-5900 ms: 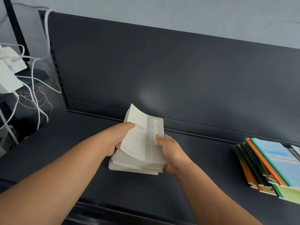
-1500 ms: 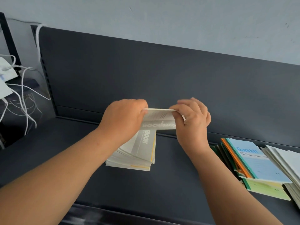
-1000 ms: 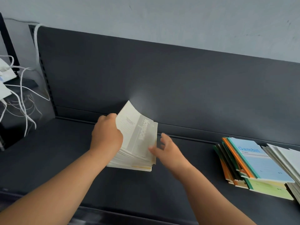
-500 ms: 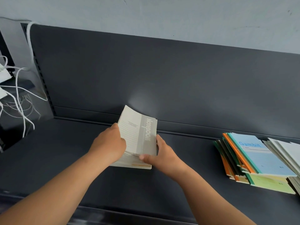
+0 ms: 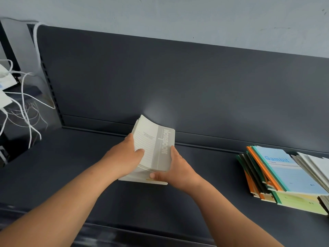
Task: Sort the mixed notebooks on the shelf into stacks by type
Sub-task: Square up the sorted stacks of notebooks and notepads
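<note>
A pale blue-grey painted wall (image 5: 178,15) rises behind a dark grey metal shelf (image 5: 53,175) whose upright back panel (image 5: 213,86) carries a soft patch of reflected light (image 5: 156,111), with loose white cables (image 5: 26,104) tangled at the far left.

both hands grip a stack of cream notebooks (image 5: 151,157) in the middle of the dark shelf (image 5: 71,166), near its back edge: the left hand (image 5: 124,157) on the stack's left side, the right hand (image 5: 175,168) on its right. a pile of coloured notebooks (image 5: 277,179) lies at the shelf's right end; white cables (image 5: 23,104) hang beyond its left end.
</note>
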